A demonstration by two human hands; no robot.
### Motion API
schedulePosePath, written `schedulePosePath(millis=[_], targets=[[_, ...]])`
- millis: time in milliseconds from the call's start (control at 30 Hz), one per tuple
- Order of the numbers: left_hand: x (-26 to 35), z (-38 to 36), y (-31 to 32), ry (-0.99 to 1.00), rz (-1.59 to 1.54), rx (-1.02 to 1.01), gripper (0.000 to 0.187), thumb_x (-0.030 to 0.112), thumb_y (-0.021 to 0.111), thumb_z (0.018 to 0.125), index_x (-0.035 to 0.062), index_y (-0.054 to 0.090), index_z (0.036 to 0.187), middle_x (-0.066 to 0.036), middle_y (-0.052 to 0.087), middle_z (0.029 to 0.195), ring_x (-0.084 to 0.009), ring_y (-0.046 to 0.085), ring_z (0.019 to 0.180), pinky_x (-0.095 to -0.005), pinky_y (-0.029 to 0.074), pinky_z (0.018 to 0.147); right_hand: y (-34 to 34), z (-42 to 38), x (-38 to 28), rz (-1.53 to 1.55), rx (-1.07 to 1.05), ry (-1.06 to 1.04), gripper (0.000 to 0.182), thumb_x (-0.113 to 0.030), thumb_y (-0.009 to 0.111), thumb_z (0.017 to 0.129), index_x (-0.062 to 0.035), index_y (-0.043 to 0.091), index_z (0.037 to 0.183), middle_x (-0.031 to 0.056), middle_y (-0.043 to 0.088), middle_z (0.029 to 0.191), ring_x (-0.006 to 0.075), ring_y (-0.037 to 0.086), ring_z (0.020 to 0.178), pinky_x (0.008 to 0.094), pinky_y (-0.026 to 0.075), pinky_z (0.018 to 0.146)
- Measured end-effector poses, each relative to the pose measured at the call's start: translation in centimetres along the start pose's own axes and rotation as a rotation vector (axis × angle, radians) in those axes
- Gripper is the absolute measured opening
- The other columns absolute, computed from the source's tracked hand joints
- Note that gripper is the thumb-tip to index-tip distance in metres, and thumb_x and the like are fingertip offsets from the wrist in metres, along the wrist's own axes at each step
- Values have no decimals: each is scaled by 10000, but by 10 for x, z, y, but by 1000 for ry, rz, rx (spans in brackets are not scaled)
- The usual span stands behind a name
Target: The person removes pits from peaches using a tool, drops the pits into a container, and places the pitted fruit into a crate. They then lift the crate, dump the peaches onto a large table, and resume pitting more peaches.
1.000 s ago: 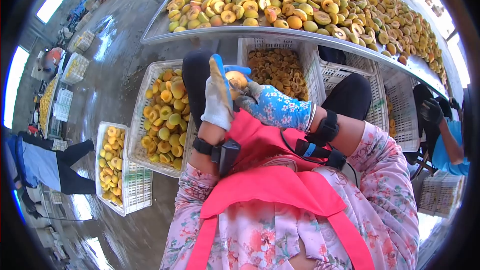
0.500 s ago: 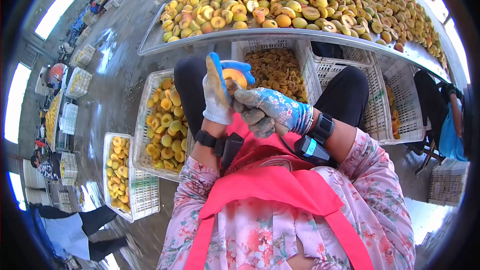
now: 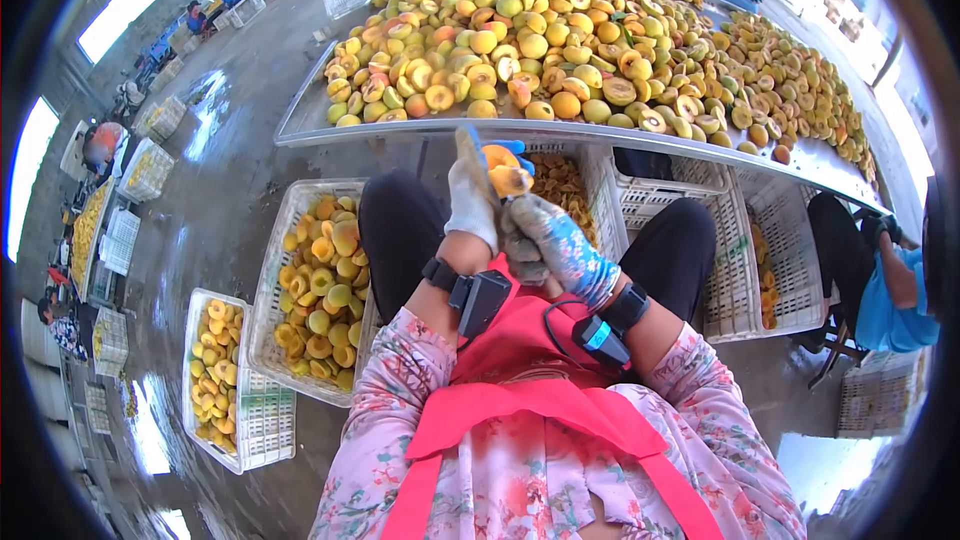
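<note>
My left hand (image 3: pixel 474 202), in a white and blue glove, holds a yellow peach half (image 3: pixel 501 162) between thumb and fingers, cut side showing. Against its lower edge sits my right hand (image 3: pixel 560 248), in a blue flowered glove with grey, dirty fingers. Those fingers are curled closed, and whatever they grip is hidden. Both hands are above my lap, over the pink apron (image 3: pixel 545 410). Just beyond them, between my knees, a crate (image 3: pixel 606 185) contains brownish fruit pieces.
A metal table (image 3: pixel 300 125) heaped with peaches (image 3: pixel 540 40) stands ahead. Left of my leg are a crate (image 3: pixel 262 340) of peach halves and another white crate (image 3: pixel 268 420). More crates (image 3: pixel 735 280) are at right, near a person in blue (image 3: pixel 895 300).
My view has tilted up, showing more of the table. The peach half has turned, with its cut side more visible, and my right hand has moved closer below it.
</note>
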State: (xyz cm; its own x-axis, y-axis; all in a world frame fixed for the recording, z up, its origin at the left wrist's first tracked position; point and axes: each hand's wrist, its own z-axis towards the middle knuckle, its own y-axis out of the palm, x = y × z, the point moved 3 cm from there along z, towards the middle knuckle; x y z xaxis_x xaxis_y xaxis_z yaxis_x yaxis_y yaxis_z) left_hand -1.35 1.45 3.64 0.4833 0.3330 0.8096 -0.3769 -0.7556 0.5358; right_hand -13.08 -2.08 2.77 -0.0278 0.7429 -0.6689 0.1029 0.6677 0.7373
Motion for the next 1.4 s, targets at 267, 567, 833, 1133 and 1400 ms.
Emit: schedulePosePath(millis=[267,567,833,1133,1400], targets=[[95,-12,-109,458,208,262,554,549,399,985,51,639,1023,-51,656,807,-122,536,474,-253,445,386,-120,32,-5,-1328,171,-171,352,-286,575,944,-34,516,1183,121,617,797,233,578,574,377,459,528],[75,-49,-394,530,1612,702,367,357,577,922,25,649,1061,-170,662,1039,-345,611,910,-407,472,828,-149,62,-12,-1480,301,-94,298,-248,666,881,-21,552,1036,31,556,704,160,520,584,320,450,540],[-18,-76,-368,95,1646,341,292,335,601,891,65,604,1005,-187,630,932,-399,581,908,-484,457,811,-112,135,-127,-1759,417,-378,268,-216,690,830,-21,575,974,189,662,892,354,647,855,398,507,736],[-22,-73,-373,69,1690,382,257,298,619,870,93,583,1021,-161,618,962,-384,571,942,-488,462,798,-88,290,-118,-1979,368,-162,763,-330,698,822,-27,341,1424,246,656,1063,390,631,1010,431,505,864],[-24,-68,-378,-21,1733,348,319,233,653,824,82,583,1097,-154,609,961,-373,568,949,-481,467,818,-112,393,-125,-1983,140,-171,768,-360,667,784,-191,339,1458,234,672,994,373,661,914,469,511,826]])
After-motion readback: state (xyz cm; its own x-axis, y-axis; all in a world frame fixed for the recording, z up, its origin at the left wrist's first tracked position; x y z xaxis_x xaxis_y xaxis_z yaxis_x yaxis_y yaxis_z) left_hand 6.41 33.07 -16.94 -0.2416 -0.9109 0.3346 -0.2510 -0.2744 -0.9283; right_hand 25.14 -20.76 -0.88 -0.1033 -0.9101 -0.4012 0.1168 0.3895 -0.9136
